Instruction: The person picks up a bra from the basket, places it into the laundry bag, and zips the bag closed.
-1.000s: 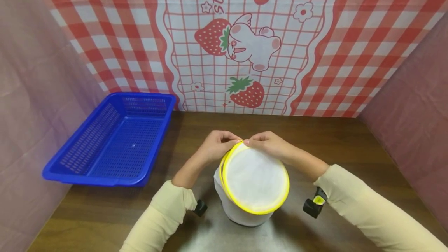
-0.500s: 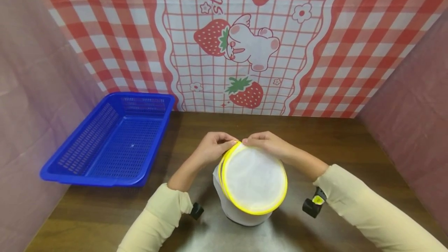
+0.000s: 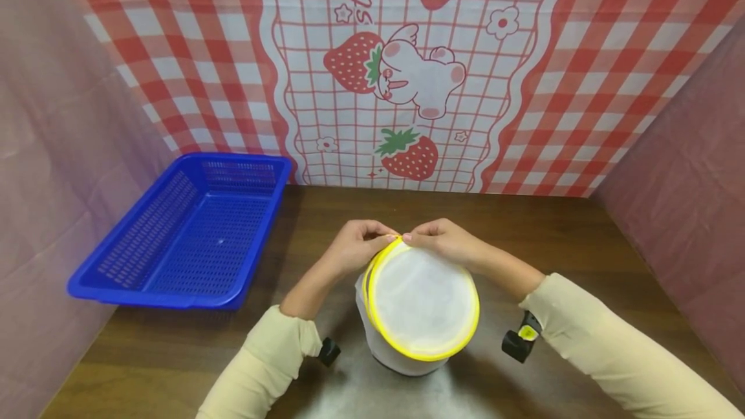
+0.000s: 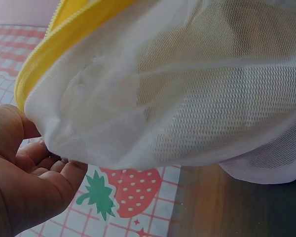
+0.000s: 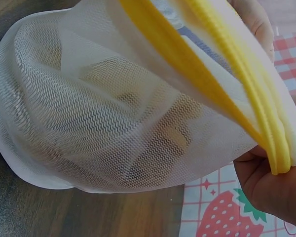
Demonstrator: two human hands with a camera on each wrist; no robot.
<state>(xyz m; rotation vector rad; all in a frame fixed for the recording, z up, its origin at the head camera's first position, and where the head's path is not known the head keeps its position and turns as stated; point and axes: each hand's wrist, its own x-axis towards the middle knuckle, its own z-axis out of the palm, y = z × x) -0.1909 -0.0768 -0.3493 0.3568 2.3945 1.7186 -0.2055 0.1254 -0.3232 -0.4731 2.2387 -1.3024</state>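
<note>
A round white mesh laundry bag point(image 3: 425, 299) with yellow zipper edging stands on the table in front of me. At its far rim my left hand point(image 3: 352, 244) pinches the edging between thumb and fingers. Right beside it, my right hand point(image 3: 451, 242) pinches the same rim, thumb on top of the lid. In the right wrist view the two yellow zipper bands point(image 5: 172, 54) stand apart along one side and meet near the right hand. Tan and brownish patches show through the mesh point(image 4: 202, 108); what lies inside is blurred. The zipper pull is hidden by the fingers.
A blue perforated plastic basket point(image 3: 218, 244) stands at the left on the brown wooden table point(image 3: 541, 225). Behind is a red-and-white checked strawberry cloth point(image 3: 401, 102), with plain pinkish cloths point(image 3: 687, 115) at the sides. Both wrists wear black cameras point(image 3: 516, 346).
Both hands keep their pinch at the far rim. The bag's lid and the hands have shifted only very slightly; the basket stays in place.
</note>
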